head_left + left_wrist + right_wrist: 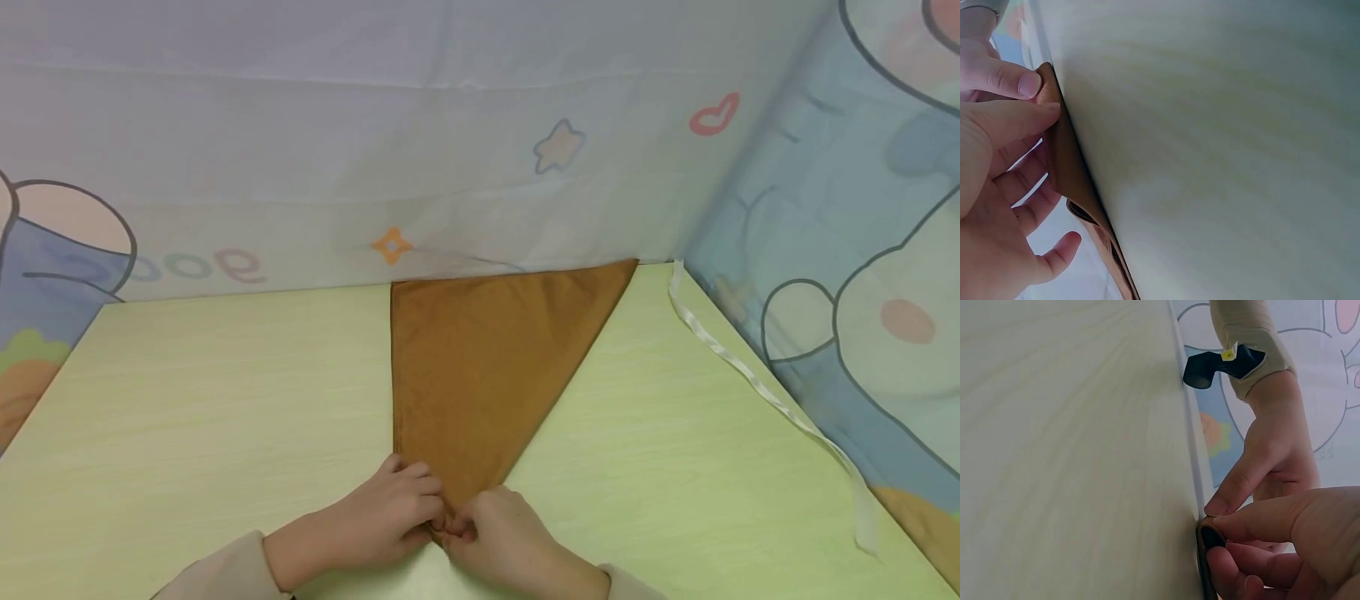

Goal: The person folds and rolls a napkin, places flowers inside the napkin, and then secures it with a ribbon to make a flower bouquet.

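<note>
A brown cloth (pixel 480 358), folded to a tapering shape, lies flat on the table with its wide side at the back and its narrow end toward me. My left hand (pixel 382 508) pinches that near end between thumb and fingers, its little finger held apart in the left wrist view. Right beside it, my right hand (pixel 510 533) pinches the same tip with thumb and curled fingers. In the left wrist view the cloth's edge (pixel 1069 150) rises a little off the table, with loose layers below. The right wrist view shows a small rolled fold (pixel 1202 550) at the fingertips.
The pale yellow-green table (pixel 225 392) meets a printed fabric wall (pixel 300 150) at the back, and another printed panel (pixel 862 317) stands on the right. A white ribbon (pixel 750 379) runs along the table's right edge. A black device (pixel 1200 369) sits at my left sleeve.
</note>
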A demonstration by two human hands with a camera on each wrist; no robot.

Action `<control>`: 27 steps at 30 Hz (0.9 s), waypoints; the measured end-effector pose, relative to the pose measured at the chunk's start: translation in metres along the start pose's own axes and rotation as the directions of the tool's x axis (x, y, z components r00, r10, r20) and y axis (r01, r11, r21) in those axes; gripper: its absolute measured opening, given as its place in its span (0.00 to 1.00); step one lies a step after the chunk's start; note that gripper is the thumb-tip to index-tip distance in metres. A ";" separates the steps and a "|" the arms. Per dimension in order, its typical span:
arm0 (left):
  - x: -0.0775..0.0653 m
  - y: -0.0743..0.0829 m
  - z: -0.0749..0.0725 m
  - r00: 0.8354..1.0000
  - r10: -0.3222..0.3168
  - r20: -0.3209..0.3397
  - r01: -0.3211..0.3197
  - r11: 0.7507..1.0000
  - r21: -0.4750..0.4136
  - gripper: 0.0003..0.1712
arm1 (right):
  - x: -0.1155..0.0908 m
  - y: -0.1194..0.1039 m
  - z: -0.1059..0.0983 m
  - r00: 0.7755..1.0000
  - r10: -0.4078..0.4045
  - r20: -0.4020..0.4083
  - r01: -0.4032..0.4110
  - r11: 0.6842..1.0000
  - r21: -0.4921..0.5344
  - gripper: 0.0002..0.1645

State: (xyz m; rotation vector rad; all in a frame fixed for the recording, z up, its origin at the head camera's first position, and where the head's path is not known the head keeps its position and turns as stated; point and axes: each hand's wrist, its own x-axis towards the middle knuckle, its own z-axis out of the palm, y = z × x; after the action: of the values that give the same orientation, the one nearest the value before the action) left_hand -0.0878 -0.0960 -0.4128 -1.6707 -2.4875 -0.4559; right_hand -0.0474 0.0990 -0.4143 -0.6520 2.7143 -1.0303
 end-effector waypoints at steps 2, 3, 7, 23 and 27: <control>0.001 0.000 0.000 1.000 0.007 0.003 -0.007 1.000 0.007 0.08 | 0.000 0.000 0.000 1.000 0.020 -0.002 -0.020 1.000 -0.003 0.15; 0.001 0.000 0.000 1.000 0.008 0.006 -0.008 1.000 0.010 0.08 | 0.000 0.000 0.000 1.000 0.030 -0.001 -0.030 1.000 -0.007 0.14; 0.002 0.000 0.000 1.000 0.002 0.026 -0.003 1.000 0.019 0.07 | 0.000 0.000 -0.001 0.999 0.040 -0.006 -0.040 0.999 -0.019 0.13; 0.008 0.000 -0.001 0.998 -0.053 0.022 0.051 0.997 0.066 0.05 | 0.002 0.001 -0.002 0.999 -0.014 -0.050 0.012 0.999 -0.034 0.18; 0.008 0.000 -0.002 1.000 -0.029 -0.009 0.029 0.996 0.084 0.08 | 0.002 0.000 -0.004 0.999 0.001 -0.041 -0.002 1.000 -0.030 0.21</control>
State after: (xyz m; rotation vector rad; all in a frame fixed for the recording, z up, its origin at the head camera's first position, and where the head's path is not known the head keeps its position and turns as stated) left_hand -0.0912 -0.0897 -0.4093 -1.6007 -2.4912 -0.3543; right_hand -0.0505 0.1008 -0.4113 -0.6407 2.7704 -1.0150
